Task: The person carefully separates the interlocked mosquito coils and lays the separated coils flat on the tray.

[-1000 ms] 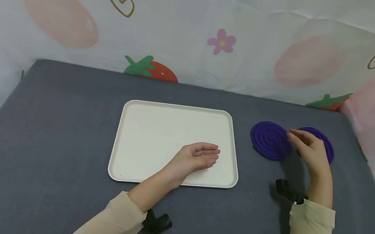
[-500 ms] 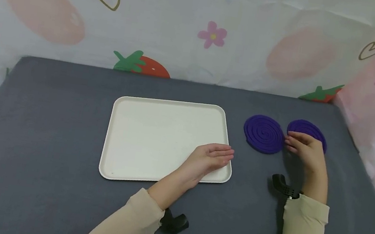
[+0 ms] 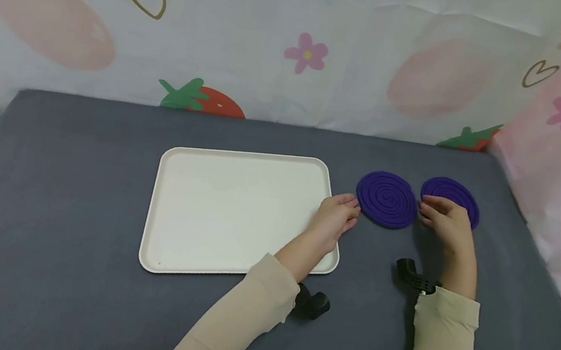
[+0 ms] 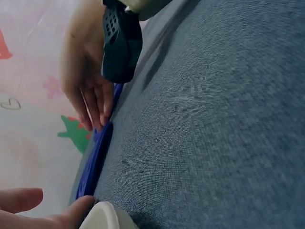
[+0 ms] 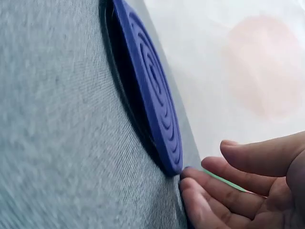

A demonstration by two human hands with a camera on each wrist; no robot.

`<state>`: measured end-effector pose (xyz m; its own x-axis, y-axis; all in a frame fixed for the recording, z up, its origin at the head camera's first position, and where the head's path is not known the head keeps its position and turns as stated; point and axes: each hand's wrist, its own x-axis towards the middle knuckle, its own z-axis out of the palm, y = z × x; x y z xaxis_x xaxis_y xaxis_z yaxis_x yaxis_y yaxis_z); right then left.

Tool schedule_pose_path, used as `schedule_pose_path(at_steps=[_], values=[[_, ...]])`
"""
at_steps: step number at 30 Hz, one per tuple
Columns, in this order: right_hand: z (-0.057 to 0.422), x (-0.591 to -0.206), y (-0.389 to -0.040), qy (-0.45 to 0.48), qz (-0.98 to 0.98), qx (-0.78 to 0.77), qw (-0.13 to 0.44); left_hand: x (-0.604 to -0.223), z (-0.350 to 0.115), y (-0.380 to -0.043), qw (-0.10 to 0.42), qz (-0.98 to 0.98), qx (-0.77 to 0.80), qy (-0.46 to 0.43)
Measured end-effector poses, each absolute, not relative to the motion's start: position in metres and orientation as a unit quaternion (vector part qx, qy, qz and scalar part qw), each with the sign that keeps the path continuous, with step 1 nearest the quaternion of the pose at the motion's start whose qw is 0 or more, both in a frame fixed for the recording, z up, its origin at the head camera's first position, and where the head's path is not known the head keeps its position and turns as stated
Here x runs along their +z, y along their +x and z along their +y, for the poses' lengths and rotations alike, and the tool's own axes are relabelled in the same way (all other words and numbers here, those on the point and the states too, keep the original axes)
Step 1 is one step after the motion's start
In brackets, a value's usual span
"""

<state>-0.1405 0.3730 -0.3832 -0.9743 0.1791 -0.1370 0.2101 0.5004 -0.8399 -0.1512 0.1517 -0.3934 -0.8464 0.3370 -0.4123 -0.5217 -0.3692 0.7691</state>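
Two purple discs with a spiral pattern lie side by side: the left disc (image 3: 387,200) in full sight, the right disc (image 3: 453,192) partly behind my right hand. My left hand (image 3: 333,222) reaches over the tray's right edge, fingertips by the left disc's left edge. In the left wrist view its thumb and a finger are parted, close to the tray rim (image 4: 108,217). My right hand (image 3: 448,227) has its fingertips at the left disc's right edge, beside the gap between the discs. Its relaxed fingers (image 5: 228,191) appear near the disc's end (image 5: 159,95) in the right wrist view.
A cream rectangular tray (image 3: 231,210) lies on the grey tablecloth (image 3: 62,215), left of the discs. Behind the table hangs a fruit-and-flower printed curtain (image 3: 363,24). A black wrist camera (image 3: 312,305) juts out beneath the left wrist.
My left hand has moved right and away from me, from above the tray to the left disc's edge. My right hand has shifted only slightly. The whole head view has drifted left.
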Motion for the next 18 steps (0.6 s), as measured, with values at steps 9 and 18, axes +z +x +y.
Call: schedule_pose_path(at_steps=[9,18], values=[[0.3682,-0.3843,-0.142,0.126,0.869,-0.479,0.018,-0.3939,0.155,-0.1565,0.268,0.53,0.799,-0.097],[0.3644,-0.3824,-0.1435,0.147,0.85,-0.506,0.018,-0.3917,0.1561,-0.1554,0.266,0.536,0.795,-0.103]])
